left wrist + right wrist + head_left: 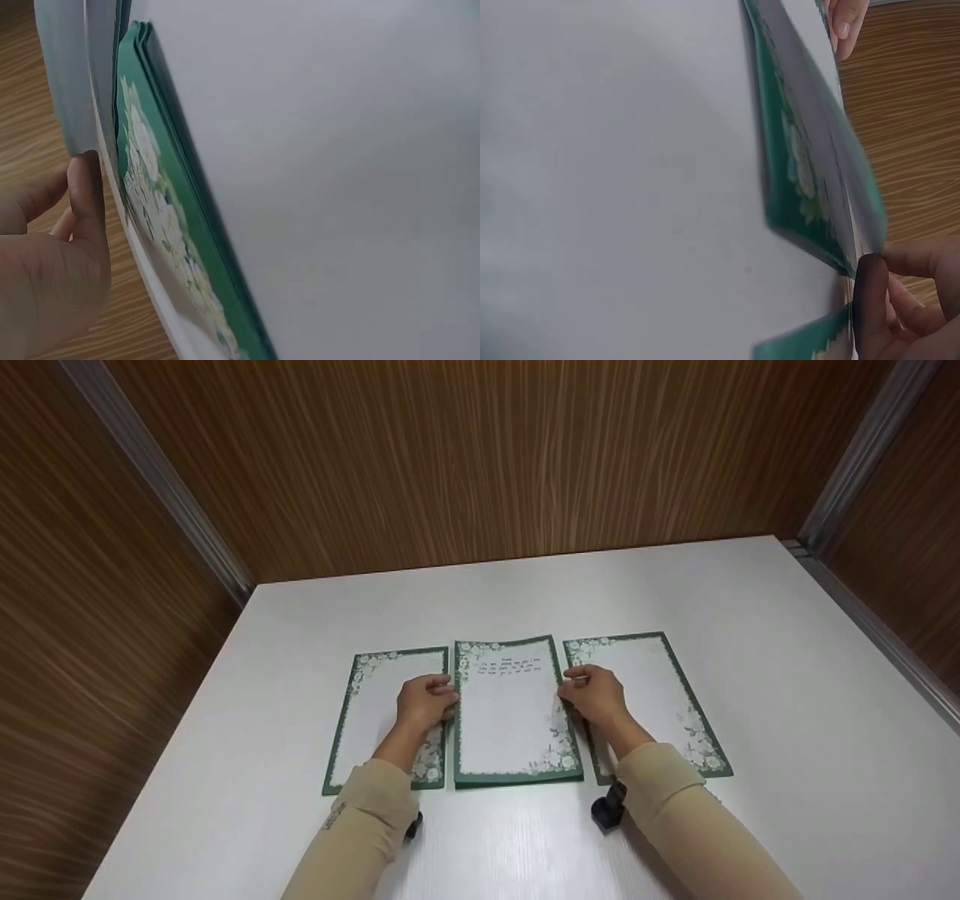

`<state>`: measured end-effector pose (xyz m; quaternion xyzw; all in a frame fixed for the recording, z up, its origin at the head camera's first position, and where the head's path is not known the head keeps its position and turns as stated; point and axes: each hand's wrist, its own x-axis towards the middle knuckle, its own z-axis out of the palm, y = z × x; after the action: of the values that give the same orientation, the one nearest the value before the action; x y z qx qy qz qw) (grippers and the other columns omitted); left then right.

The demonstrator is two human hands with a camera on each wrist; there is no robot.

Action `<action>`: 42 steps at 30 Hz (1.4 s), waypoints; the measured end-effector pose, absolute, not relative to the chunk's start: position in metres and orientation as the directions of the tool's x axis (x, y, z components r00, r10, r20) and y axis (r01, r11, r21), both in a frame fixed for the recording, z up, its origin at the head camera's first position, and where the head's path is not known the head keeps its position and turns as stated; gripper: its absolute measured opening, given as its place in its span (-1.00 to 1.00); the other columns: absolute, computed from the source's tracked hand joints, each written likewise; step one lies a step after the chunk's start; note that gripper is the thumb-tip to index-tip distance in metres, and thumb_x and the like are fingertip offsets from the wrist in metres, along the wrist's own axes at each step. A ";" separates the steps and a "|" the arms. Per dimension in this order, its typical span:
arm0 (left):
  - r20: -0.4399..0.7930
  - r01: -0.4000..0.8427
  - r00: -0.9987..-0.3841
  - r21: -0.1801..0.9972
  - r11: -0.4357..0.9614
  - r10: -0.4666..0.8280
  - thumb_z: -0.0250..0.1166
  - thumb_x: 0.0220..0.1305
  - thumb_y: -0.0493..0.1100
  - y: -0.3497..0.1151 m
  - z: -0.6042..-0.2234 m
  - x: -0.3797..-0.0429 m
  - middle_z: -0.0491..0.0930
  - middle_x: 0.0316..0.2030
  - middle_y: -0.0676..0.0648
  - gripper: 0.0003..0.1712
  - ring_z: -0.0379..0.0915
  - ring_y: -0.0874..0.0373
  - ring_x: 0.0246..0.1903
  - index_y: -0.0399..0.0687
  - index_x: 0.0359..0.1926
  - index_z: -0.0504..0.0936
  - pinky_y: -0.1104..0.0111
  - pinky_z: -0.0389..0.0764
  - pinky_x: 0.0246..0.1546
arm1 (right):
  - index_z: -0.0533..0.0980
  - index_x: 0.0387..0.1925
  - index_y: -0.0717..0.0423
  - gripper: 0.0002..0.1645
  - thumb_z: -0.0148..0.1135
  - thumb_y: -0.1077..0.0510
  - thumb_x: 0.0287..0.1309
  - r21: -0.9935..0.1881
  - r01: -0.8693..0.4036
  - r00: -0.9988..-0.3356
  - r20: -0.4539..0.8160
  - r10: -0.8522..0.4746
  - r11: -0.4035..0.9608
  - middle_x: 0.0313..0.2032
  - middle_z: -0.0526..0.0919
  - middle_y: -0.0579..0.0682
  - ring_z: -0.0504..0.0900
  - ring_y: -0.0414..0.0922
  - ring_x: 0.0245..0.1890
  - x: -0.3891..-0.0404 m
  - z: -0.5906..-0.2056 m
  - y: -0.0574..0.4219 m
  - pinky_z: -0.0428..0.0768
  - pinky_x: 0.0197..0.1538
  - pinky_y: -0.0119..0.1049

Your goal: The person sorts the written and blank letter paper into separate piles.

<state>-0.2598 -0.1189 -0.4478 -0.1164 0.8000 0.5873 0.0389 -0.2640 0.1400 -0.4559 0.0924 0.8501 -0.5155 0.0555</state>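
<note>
A sheet of letter paper with a green floral border stands between two similar sheets in the head view. Several lines of writing cross its top. At its left edge my left hand pinches it between thumb and fingers, and my right hand pinches the right edge. The wrist views show the held paper raised and curving, the right thumb and fingers on its margin. My left hand reaches over the left sheet and my right over the right sheet, hiding parts of both.
All of this is on a white table backed by a wood-grain panel, with further panels at the sides. Black wrist devices show below the rolled sleeves. Green-edged layers lie close together in the left wrist view.
</note>
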 end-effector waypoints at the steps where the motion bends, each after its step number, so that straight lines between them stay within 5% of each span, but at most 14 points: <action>1: -0.199 -0.233 -0.970 0.928 0.291 -0.141 0.30 0.20 -0.38 -0.119 -0.448 -0.259 0.61 -0.13 -0.17 -0.58 0.59 0.08 -0.19 -0.29 0.11 0.55 0.37 0.64 -0.29 | 0.49 0.07 0.22 -0.61 0.22 0.21 0.20 -0.864 0.214 -0.977 -0.190 0.099 0.456 -0.16 0.60 0.14 0.60 -0.08 -0.33 -0.264 -0.456 0.140 0.59 -0.30 -0.30; 15: -0.204 -0.248 -0.966 0.903 0.350 -0.158 0.27 0.24 -0.29 -0.120 -0.449 -0.256 0.60 -0.15 -0.16 -0.60 0.61 0.10 -0.24 -0.27 0.10 0.55 0.41 0.64 -0.32 | 0.45 0.10 0.24 -0.56 0.21 0.16 0.23 -0.818 0.215 -0.977 -0.186 0.108 0.534 -0.08 0.59 0.18 0.63 -0.02 -0.20 -0.264 -0.451 0.141 0.63 -0.19 -0.24; 33: -0.200 -0.243 -0.966 0.918 0.314 -0.163 0.29 0.21 -0.30 -0.133 -0.450 -0.258 0.64 -0.16 -0.16 -0.60 0.60 0.13 -0.28 -0.27 0.09 0.56 0.40 0.64 -0.33 | 0.45 0.12 0.24 -0.57 0.17 0.16 0.25 -0.842 0.180 -0.982 -0.127 0.138 0.508 -0.10 0.61 0.17 0.62 -0.07 -0.33 -0.265 -0.450 0.140 0.61 -0.33 -0.31; 42: -0.147 -0.181 -0.975 0.959 0.218 -0.166 0.30 0.24 -0.26 -0.159 -0.449 -0.257 0.58 -0.06 -0.21 -0.54 0.58 0.03 -0.16 -0.30 0.16 0.50 0.32 0.62 -0.17 | 0.33 0.24 0.23 -0.44 0.19 0.15 0.25 -0.913 0.092 -0.985 -0.024 0.173 0.397 0.04 0.52 0.22 0.53 0.08 0.04 -0.267 -0.450 0.123 0.57 -0.02 -0.16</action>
<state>-0.2567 -0.1590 -0.4492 -0.1111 0.7804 0.6153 0.0064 -0.2667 0.1234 -0.4500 0.0792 0.8351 -0.5432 -0.0371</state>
